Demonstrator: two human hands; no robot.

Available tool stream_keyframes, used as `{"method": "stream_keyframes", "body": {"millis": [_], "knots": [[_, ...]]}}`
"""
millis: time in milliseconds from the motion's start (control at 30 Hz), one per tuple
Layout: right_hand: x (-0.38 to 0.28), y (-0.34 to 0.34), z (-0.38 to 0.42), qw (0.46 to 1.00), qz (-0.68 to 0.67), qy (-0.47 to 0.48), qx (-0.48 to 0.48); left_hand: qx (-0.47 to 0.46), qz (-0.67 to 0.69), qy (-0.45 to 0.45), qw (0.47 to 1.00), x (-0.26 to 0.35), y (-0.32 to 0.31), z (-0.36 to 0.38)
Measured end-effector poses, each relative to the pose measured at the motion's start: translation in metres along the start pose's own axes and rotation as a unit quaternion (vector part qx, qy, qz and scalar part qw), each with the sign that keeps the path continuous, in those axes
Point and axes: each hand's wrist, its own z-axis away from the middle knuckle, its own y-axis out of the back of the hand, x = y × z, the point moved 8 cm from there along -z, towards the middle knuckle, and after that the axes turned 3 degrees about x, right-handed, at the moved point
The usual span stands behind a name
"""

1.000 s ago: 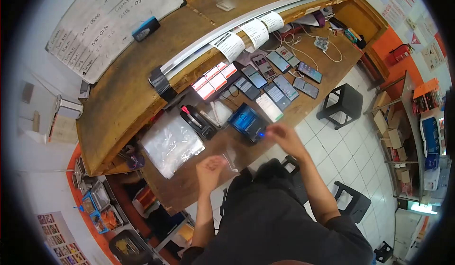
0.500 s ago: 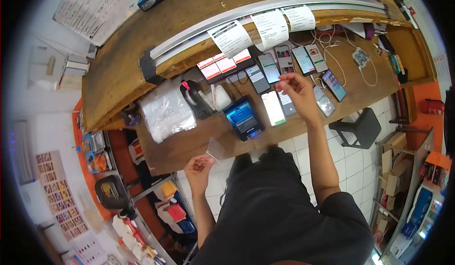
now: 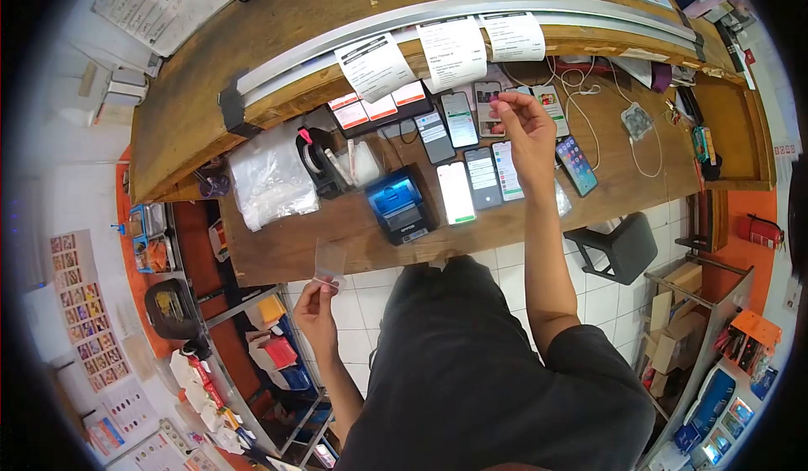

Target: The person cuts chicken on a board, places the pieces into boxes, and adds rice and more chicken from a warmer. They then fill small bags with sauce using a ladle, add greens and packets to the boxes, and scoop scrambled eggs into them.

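Paper slips, three: left slip, middle slip and right slip, hanging from the shelf edge; black header bands, small print too fine to read. Whiteboard, far left: handwritten times, partly legible. Printer, black and blue, on the desk; pale lettering on its near side, too small to read. Tablet: orange-and-white panels, wording illegible.

Clear bag, one: small, flat, transparent, upright over the desk's near left edge. Left hand: thumb and fingers pinching its lower end. Right hand: raised above the phones, fingers curled toward the thumb; whether they grip anything cannot be told. White-screen phone: green band along its near end, right of the printer.
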Motion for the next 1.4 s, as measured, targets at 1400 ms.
{"method": "stream_keyframes", "body": {"millis": [1400], "knots": [[-0.054,0.023,-0.086,0.968,0.075,0.102,-0.217,0.008,0.04,-0.03,0.999,0.001,-0.007,0.01]]}}
